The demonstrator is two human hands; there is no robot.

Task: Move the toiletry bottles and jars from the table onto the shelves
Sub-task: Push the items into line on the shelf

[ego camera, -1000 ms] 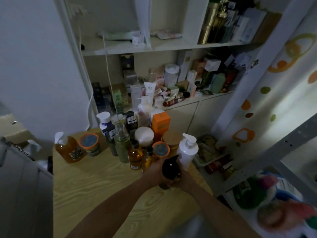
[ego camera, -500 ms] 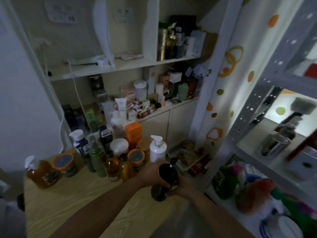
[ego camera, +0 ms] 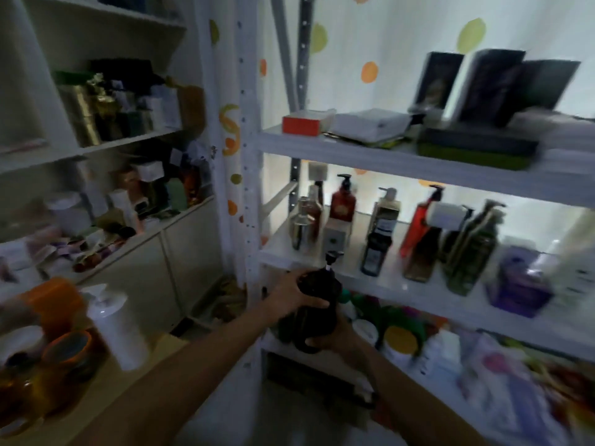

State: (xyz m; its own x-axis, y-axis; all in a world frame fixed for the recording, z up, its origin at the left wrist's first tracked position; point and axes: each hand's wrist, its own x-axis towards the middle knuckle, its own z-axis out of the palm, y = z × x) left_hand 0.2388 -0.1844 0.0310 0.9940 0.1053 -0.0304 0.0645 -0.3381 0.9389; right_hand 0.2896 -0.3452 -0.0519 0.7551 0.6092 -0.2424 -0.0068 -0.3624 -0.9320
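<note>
Both hands hold a dark bottle (ego camera: 314,323) in the air, upright with a slight lean, just in front of the white metal rack's middle shelf (ego camera: 402,286). The left hand (ego camera: 294,292) grips it round the shoulder, fingers curled across the front below the pump. The right hand (ego camera: 333,341) cups and grips the base from underneath. The pump head reaches about level with the shelf's front edge, and the bottle is not resting on any shelf. On that shelf stand a red pump bottle (ego camera: 343,204), a navy bottle (ego camera: 375,249), a tall green bottle (ego camera: 467,252) and a purple pack (ego camera: 518,281), all blurred. To the lower left, the wooden surface (ego camera: 106,384) carries a white pump bottle (ego camera: 116,323), an orange-rimmed jar (ego camera: 69,349), an orange box (ego camera: 54,300) and an amber bottle (ego camera: 19,391), well apart from the hands.
</note>
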